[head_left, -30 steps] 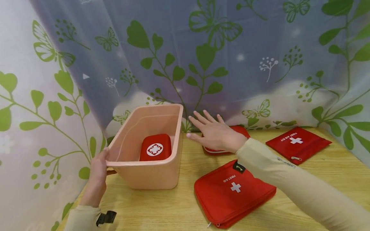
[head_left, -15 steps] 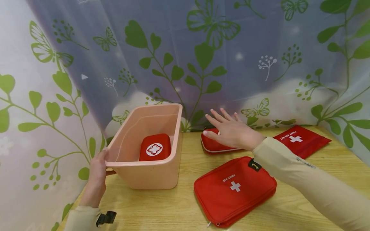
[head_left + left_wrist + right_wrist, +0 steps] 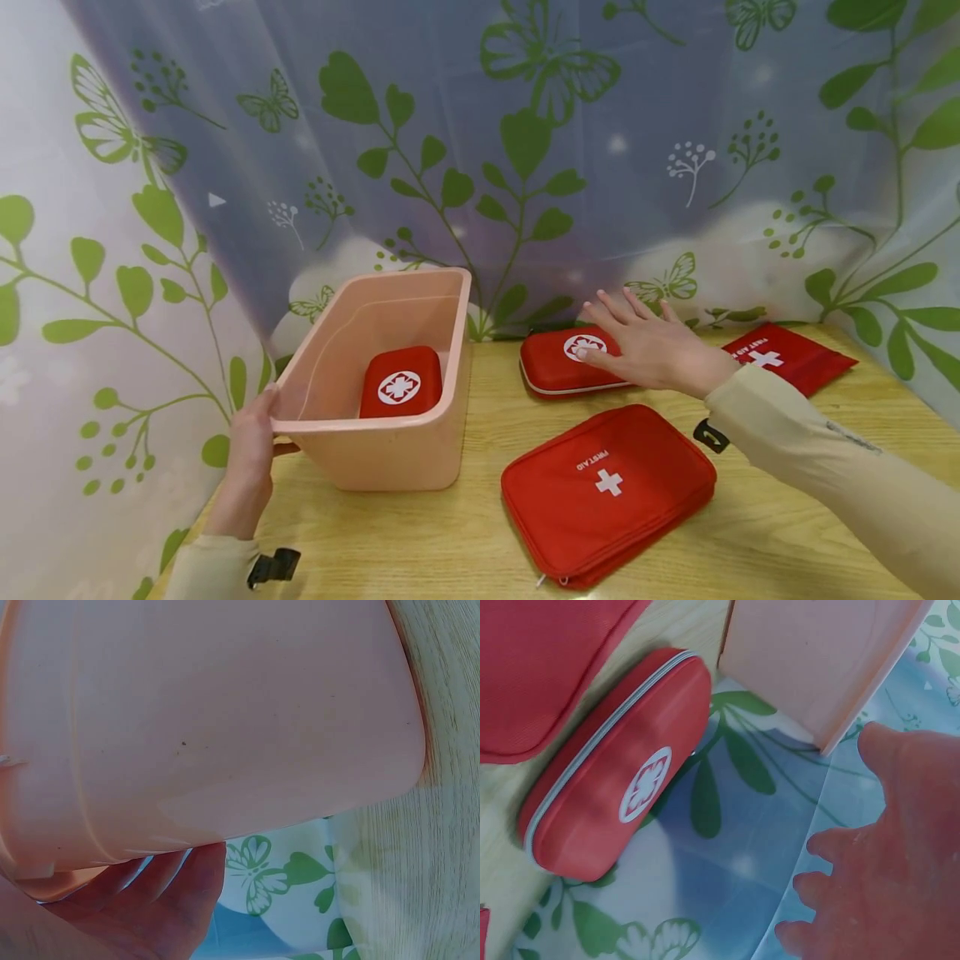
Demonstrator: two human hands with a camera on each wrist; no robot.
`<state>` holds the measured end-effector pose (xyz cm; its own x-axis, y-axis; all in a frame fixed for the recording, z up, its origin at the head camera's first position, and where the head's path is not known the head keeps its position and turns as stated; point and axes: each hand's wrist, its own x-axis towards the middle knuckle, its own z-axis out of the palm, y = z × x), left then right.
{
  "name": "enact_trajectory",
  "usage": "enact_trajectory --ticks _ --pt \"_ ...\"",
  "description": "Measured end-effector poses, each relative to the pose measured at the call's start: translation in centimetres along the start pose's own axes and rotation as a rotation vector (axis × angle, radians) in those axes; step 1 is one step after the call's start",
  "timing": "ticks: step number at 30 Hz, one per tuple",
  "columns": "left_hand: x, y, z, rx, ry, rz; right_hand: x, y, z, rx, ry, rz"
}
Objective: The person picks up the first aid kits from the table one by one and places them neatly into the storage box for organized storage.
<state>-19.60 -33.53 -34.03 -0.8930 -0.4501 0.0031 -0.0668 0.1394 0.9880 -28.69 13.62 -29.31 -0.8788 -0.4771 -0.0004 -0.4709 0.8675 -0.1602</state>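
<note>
My left hand (image 3: 251,454) grips the left end of a pink plastic bin (image 3: 397,458), thumb at the rim; in the left wrist view its fingers (image 3: 187,892) lie against the bin's side. Inside the bin rests a red hard-shell first aid case (image 3: 390,362) with a white round emblem. My right hand (image 3: 660,346) hovers with spread, nearly straight fingers, partly covering a second zipped red first aid case (image 3: 551,367) in the head view. The right wrist view shows this case (image 3: 622,765) apart from the fingers.
A large red first aid pouch (image 3: 645,492) lies on the wooden table (image 3: 405,542) in front of the second case. Farther right is a flat red first aid kit pouch (image 3: 802,362), partly behind my right arm. A patterned curtain (image 3: 420,108) hangs behind.
My right hand has moved rightward, away from the bin, uncovering more of the second red case. The left hand, bin and red bags stay put; the head view has shifted slightly.
</note>
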Motion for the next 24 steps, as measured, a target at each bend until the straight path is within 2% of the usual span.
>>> enact_trajectory --ticks 11,20,24 --pt "0.0 -0.1 0.0 0.009 0.010 0.003 -1.7 2.8 0.6 -0.003 -0.012 0.048" --pt "-0.1 0.1 0.1 -0.002 0.004 -0.010 -3.0 6.5 1.8 0.046 0.004 0.097" --pt "-0.1 0.1 0.1 -0.010 0.004 -0.014 -3.6 8.2 2.5 0.032 0.016 0.123"
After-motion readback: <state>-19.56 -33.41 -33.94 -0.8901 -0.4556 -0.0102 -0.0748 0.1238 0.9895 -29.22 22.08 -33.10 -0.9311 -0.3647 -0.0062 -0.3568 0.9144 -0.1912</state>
